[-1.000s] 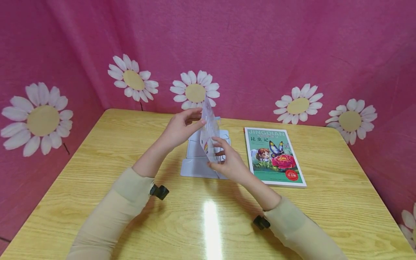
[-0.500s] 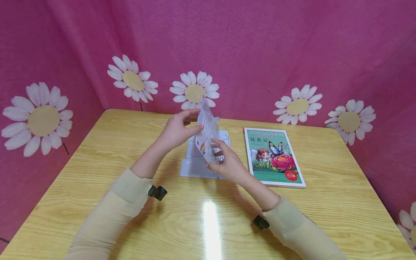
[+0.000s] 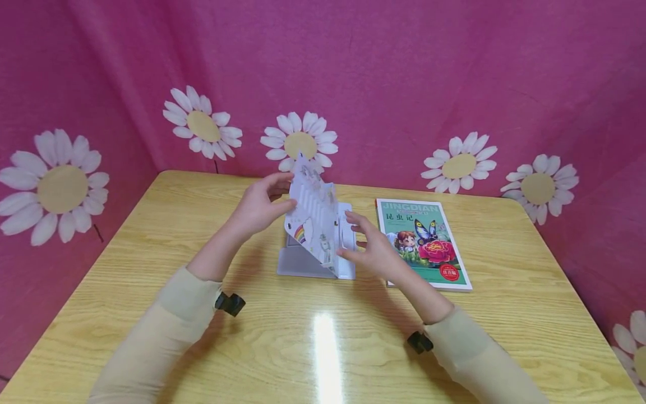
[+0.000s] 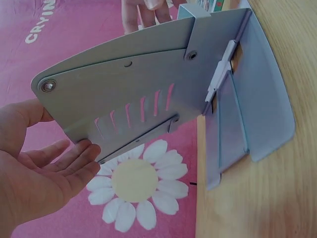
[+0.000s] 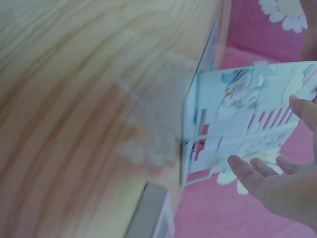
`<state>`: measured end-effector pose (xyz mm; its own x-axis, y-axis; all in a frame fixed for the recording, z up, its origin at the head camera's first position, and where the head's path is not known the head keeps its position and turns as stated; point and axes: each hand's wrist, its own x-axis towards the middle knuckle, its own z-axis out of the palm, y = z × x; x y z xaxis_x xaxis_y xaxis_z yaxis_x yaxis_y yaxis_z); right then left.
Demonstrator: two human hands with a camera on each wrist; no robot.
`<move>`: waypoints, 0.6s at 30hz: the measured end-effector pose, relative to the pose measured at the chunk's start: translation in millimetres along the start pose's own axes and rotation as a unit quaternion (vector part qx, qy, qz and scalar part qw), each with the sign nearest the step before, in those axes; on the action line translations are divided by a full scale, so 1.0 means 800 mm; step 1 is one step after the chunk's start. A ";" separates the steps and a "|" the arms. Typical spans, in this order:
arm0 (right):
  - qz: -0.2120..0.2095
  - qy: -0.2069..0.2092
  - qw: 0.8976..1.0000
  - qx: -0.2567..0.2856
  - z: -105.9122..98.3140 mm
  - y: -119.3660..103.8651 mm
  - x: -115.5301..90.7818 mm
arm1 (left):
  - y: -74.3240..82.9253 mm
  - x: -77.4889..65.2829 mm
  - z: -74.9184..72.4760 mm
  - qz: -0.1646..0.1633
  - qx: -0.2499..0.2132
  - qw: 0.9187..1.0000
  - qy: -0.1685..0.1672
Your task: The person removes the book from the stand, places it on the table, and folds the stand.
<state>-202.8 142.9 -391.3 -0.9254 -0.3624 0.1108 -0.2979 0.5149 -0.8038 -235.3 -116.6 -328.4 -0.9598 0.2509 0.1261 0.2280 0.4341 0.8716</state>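
Observation:
A pale lilac folding book stand (image 3: 314, 224) stands on the table, its slotted panel tilted up from the flat base (image 3: 303, 262). A rainbow and unicorn-like pictures decorate the panel's front. My left hand (image 3: 259, 206) pinches the panel's left edge between thumb and fingers. The left wrist view shows the plain back of the panel (image 4: 133, 94), with rivets and a row of slots. To the right of the panel, my right hand (image 3: 373, 247) has its fingers spread and loosely bent, holding nothing. In the right wrist view its fingers (image 5: 247, 173) appear apart from the panel.
A green children's book (image 3: 424, 244) with a butterfly on its cover lies flat right of the stand, close to my right hand. Behind the wooden table (image 3: 151, 224) hangs a pink curtain (image 3: 378, 84) with white daisies. Bright glare crosses the front tabletop.
The panel has swung left and leaned back, so more of its decorated front shows. My left hand moved left with it. My right hand has come off the panel and moved right.

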 end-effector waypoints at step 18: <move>-0.015 -0.032 0.997 -0.073 -0.014 0.042 0.015 | -0.043 -0.014 -0.014 -0.014 -0.037 0.999 0.006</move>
<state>-226.8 165.0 -410.5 -0.9001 -0.4261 0.0912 -0.3601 0.6095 -0.7063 -234.2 -144.2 -354.6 -0.9674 0.2296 0.1067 0.1891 0.3749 0.9076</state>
